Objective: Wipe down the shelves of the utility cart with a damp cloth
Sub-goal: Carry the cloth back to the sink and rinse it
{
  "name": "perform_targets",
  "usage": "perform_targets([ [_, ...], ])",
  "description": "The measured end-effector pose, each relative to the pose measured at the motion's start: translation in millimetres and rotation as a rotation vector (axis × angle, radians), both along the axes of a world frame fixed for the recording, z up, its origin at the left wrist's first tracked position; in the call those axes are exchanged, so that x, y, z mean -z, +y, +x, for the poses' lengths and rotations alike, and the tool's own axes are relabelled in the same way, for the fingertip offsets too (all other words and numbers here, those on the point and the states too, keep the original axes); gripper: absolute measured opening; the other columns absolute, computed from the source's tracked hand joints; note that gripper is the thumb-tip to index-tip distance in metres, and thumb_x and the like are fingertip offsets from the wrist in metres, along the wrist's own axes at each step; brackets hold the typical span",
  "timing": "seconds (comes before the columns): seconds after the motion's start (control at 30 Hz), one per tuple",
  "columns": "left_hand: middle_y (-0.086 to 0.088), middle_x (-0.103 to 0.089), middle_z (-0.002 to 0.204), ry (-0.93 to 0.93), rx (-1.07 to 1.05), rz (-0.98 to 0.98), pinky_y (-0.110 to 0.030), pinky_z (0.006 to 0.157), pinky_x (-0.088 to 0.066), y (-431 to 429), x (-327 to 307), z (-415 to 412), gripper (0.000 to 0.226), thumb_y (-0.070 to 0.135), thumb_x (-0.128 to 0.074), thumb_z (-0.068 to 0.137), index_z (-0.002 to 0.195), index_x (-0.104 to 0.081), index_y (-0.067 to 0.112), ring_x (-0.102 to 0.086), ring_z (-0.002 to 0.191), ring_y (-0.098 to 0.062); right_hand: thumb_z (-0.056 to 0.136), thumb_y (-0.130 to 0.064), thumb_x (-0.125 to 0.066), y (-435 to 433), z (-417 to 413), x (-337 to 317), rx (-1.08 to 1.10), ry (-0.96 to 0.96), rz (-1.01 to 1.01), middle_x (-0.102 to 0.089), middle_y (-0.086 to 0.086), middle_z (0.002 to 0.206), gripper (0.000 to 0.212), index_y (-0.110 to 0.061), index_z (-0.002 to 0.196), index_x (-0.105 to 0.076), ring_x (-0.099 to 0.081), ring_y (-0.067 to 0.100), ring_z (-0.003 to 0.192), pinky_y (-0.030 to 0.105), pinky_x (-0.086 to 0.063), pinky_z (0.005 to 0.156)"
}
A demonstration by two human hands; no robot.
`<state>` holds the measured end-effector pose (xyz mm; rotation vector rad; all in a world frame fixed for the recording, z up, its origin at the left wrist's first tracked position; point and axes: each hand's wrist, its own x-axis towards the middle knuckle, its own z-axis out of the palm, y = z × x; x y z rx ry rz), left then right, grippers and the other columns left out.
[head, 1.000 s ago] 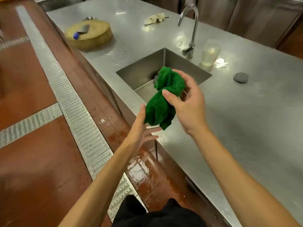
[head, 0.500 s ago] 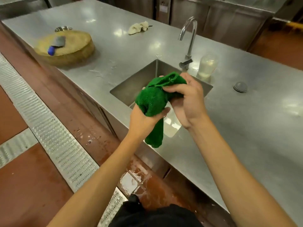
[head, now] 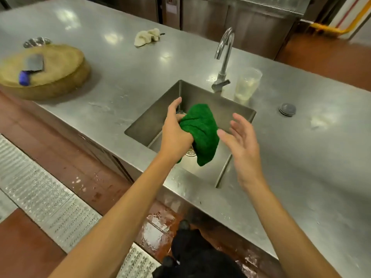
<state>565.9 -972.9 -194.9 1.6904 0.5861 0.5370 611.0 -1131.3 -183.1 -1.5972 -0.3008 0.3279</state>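
Note:
A bunched green cloth (head: pixel 200 131) hangs over the steel sink (head: pixel 236 109), and my left hand (head: pixel 174 129) grips its left side. Just right of the cloth, my right hand (head: pixel 241 141) is apart from it, fingers spread and palm turned toward it, holding nothing. The cloth's lower end dangles above the sink drain (head: pixel 190 152). No utility cart is in view.
A curved tap (head: pixel 223 57) and a clear plastic cup (head: pixel 248 85) stand behind the sink. On the steel counter are a round wooden chopping block (head: pixel 60 75) with a cleaver (head: pixel 32 67), a beige rag (head: pixel 147 36) and a dark plug (head: pixel 287 109). The floor below looks wet.
My right hand has let go of the green cloth and opened. The left hand now holds the cloth alone, lower over the sink. The view has shifted right and closer.

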Motion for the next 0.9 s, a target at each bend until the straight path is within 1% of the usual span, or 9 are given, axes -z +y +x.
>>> perform_targets([
  [0.13,0.0,-0.069,0.107,0.007,0.126,0.011,-0.044,0.092,-0.056,11,-2,32,0.078,0.022,-0.067,0.088,0.154,-0.026,0.026,-0.069,0.1,-0.017,0.069,-0.059,-0.077,56,21,-5,-0.174,0.047,-0.073,-0.052,-0.029,0.122,0.088,-0.039,0.145,-0.037,-0.053,-0.009,0.114,0.017,-0.048,0.091],
  [0.27,0.001,-0.058,0.13,0.164,0.299,0.067,-0.026,0.092,-0.055,43,-6,59,0.089,0.0,-0.067,0.087,0.157,-0.018,0.025,-0.062,0.106,-0.004,0.079,-0.044,-0.078,90,60,8,-0.034,0.057,-0.12,-0.064,-0.022,0.106,0.051,-0.035,0.125,-0.057,-0.061,-0.007,0.098,0.021,-0.053,0.086],
  [0.33,0.009,-0.052,0.13,0.252,0.38,-0.108,-0.012,0.073,-0.053,57,-5,64,0.094,-0.002,-0.07,0.082,0.155,-0.02,0.029,-0.06,0.097,0.005,0.083,-0.034,-0.075,98,77,16,0.014,0.049,-0.147,-0.066,-0.018,0.105,0.04,-0.034,0.12,-0.061,-0.063,-0.001,0.098,0.03,-0.055,0.09],
  [0.4,0.011,-0.056,0.123,0.246,0.271,-0.456,-0.017,0.068,-0.05,61,-2,67,0.085,0.025,-0.072,0.08,0.153,-0.028,0.03,-0.062,0.095,0.001,0.083,-0.025,-0.073,103,91,22,0.075,0.02,-0.145,-0.066,-0.016,0.102,0.035,-0.034,0.115,-0.061,-0.063,-0.001,0.094,0.028,-0.056,0.086],
  [0.5,-0.003,-0.05,0.142,0.373,0.036,-0.907,-0.045,0.092,-0.049,55,9,76,0.084,0.07,-0.055,0.079,0.148,-0.04,0.025,-0.052,0.125,-0.026,0.081,-0.02,-0.072,110,106,24,0.123,-0.034,-0.129,-0.065,-0.016,0.092,0.031,-0.037,0.103,-0.058,-0.061,-0.006,0.084,0.016,-0.049,0.071],
  [0.6,-0.011,-0.035,0.153,0.532,0.029,-1.201,-0.07,0.109,-0.026,44,29,87,0.105,0.085,-0.054,0.07,0.153,-0.032,0.023,-0.028,0.141,-0.054,0.08,-0.022,-0.077,118,110,25,0.117,-0.135,-0.1,-0.063,-0.015,0.081,0.025,-0.029,0.096,-0.059,-0.061,-0.003,0.076,0.012,-0.046,0.066],
  [0.7,-0.012,-0.058,0.14,0.268,0.228,-1.459,-0.064,0.098,-0.045,42,39,102,0.087,0.08,-0.057,0.074,0.141,-0.054,0.024,-0.058,0.121,-0.046,0.08,-0.029,-0.08,125,113,22,0.085,-0.023,0.054,-0.063,-0.011,0.072,0.02,-0.022,0.083,-0.062,-0.063,0.006,0.072,0.023,-0.053,0.068],
  [0.77,-0.012,-0.061,0.136,0.141,0.177,-1.458,-0.053,0.098,-0.049,48,41,115,0.073,0.066,-0.054,0.086,0.14,-0.057,0.018,-0.06,0.123,-0.034,0.08,-0.031,-0.079,125,119,25,0.076,0.1,0.11,-0.065,-0.005,0.074,0.018,-0.022,0.079,-0.064,-0.066,0.014,0.075,0.036,-0.058,0.073],
  [0.9,-0.017,-0.064,0.127,0.087,-0.007,-1.359,-0.045,0.097,-0.052,63,41,146,0.046,0.034,-0.052,0.093,0.13,-0.062,0.01,-0.063,0.112,-0.032,0.091,-0.037,-0.068,125,132,39,0.125,-0.008,-0.128,-0.066,-0.007,0.101,0.021,-0.024,0.105,-0.061,-0.064,0.006,0.095,0.032,-0.054,0.088],
])
